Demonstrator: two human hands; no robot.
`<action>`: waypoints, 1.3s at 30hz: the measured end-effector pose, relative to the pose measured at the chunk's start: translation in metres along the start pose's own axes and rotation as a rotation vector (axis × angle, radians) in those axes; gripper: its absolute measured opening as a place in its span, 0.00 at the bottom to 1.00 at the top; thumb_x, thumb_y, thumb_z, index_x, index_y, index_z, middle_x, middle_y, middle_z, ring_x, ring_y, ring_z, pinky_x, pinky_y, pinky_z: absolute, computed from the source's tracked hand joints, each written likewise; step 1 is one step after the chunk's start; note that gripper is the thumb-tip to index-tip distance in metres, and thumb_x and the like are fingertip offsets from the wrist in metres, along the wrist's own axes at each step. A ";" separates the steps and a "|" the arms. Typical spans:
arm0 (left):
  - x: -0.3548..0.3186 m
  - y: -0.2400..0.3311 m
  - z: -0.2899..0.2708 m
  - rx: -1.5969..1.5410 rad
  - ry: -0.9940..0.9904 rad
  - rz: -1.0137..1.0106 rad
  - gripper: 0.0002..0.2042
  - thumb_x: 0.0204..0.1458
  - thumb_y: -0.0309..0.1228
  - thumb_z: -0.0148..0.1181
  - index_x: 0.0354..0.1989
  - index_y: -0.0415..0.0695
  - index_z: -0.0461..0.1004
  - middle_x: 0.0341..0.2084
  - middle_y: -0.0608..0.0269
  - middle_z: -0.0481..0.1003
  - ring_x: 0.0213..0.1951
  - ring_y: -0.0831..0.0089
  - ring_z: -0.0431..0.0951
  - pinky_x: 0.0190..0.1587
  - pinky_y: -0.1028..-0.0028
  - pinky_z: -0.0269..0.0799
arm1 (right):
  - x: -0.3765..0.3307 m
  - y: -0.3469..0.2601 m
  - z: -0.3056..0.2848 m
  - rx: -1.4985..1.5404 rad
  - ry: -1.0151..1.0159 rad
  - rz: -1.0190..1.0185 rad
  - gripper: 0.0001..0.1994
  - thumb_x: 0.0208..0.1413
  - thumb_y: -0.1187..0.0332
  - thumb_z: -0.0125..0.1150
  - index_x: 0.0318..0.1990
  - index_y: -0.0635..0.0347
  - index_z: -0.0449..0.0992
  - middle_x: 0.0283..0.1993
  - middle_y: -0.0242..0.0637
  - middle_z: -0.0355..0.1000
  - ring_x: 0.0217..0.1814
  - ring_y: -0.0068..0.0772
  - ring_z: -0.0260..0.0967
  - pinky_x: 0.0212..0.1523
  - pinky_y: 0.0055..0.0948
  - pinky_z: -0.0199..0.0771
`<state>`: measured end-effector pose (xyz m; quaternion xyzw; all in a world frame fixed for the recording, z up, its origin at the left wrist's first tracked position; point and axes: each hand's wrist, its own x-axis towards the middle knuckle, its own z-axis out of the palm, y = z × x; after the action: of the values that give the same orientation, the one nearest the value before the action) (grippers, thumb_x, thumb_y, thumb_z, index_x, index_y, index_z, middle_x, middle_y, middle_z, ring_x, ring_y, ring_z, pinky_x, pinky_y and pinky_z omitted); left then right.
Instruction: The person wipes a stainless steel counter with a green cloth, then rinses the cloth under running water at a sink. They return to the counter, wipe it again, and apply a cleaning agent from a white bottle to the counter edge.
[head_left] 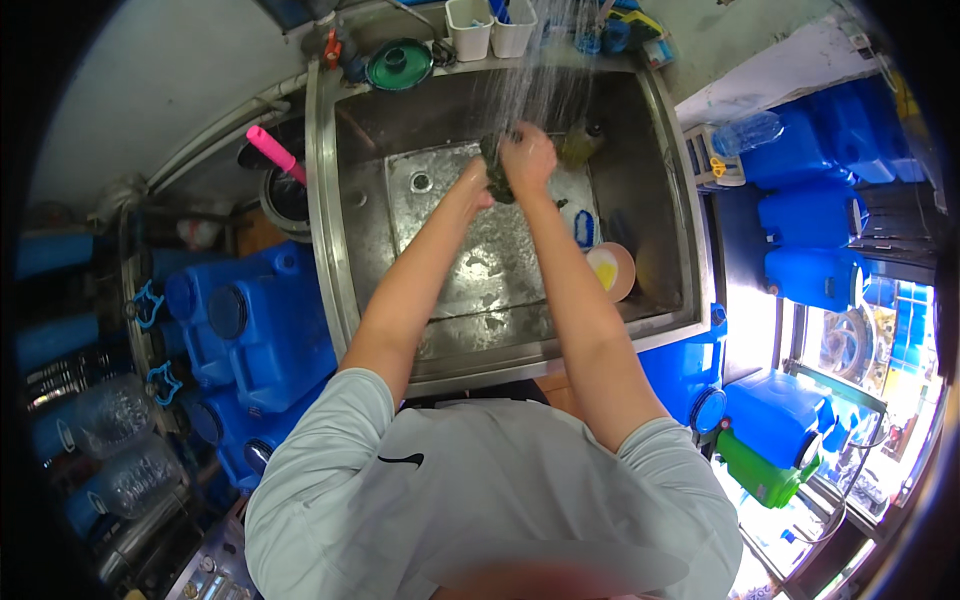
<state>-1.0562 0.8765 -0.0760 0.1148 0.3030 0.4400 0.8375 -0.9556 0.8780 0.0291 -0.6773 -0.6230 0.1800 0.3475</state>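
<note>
Both hands meet over the far middle of a steel sink (480,290), under falling water (540,75). Between them is a wet, dark green thing (494,168), perhaps a cloth or scouring pad; its kind is not plain. My left hand (474,187) grips its near left side, with the fingers partly hidden. My right hand (529,157) closes on it from the right. A bottle with yellowish liquid (578,146) lies just right of my right hand. Nearer on that side are a blue-edged brush (584,229) and a pink bowl (623,272) with something yellow in it.
A green lid (385,70) and white holders (470,40) stand along the sink's far edge. Outside the left wall, a pink handle (275,153) rises from a dark pot. Blue jugs (270,320) crowd the left side; more blue containers (812,215) are stacked at right.
</note>
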 end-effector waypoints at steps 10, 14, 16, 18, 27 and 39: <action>-0.050 0.037 0.038 0.773 0.186 0.201 0.37 0.42 0.21 0.59 0.65 0.38 0.54 0.59 0.52 0.64 0.58 0.63 0.66 0.61 0.71 0.58 | 0.032 -0.010 -0.058 0.118 -0.516 -0.013 0.32 0.39 0.55 0.72 0.48 0.73 0.75 0.46 0.56 0.75 0.50 0.47 0.74 0.50 0.31 0.71; -0.048 0.026 0.070 0.982 0.003 0.295 0.36 0.32 0.18 0.68 0.57 0.39 0.66 0.51 0.52 0.71 0.50 0.67 0.73 0.50 0.70 0.69 | 0.037 -0.019 -0.073 0.377 -0.442 0.073 0.22 0.42 0.61 0.72 0.40 0.72 0.77 0.34 0.43 0.76 0.36 0.31 0.74 0.39 0.28 0.72; -0.043 0.024 0.080 1.097 -0.028 0.234 0.28 0.33 0.22 0.70 0.49 0.39 0.72 0.42 0.55 0.75 0.42 0.68 0.76 0.44 0.69 0.72 | 0.041 -0.021 -0.089 0.627 -0.397 0.035 0.18 0.43 0.62 0.71 0.33 0.69 0.77 0.27 0.37 0.73 0.29 0.27 0.69 0.33 0.28 0.69; -0.038 0.024 0.084 1.281 0.003 0.140 0.18 0.35 0.29 0.69 0.39 0.39 0.79 0.29 0.59 0.79 0.32 0.68 0.78 0.41 0.69 0.73 | 0.044 -0.019 -0.109 0.781 -0.300 0.000 0.15 0.46 0.64 0.69 0.24 0.68 0.72 0.20 0.27 0.66 0.23 0.20 0.59 0.26 0.27 0.62; -0.042 0.038 0.113 1.478 0.162 0.215 0.23 0.39 0.26 0.59 0.49 0.39 0.73 0.38 0.54 0.75 0.38 0.71 0.74 0.38 0.71 0.70 | 0.024 0.047 -0.065 0.229 -0.523 0.656 0.32 0.51 0.42 0.60 0.45 0.69 0.73 0.44 0.50 0.73 0.45 0.44 0.73 0.42 0.45 0.75; -0.071 0.057 0.067 0.161 0.077 0.349 0.23 0.55 0.44 0.57 0.54 0.42 0.67 0.47 0.56 0.73 0.50 0.66 0.73 0.55 0.64 0.66 | -0.004 0.017 -0.013 1.870 -0.481 1.106 0.18 0.63 0.62 0.41 0.52 0.64 0.68 0.53 0.47 0.70 0.56 0.47 0.68 0.57 0.52 0.67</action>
<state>-1.0838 0.8575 0.0324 0.2153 0.3446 0.5570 0.7243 -0.9351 0.8716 0.0262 -0.2807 0.0945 0.8354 0.4631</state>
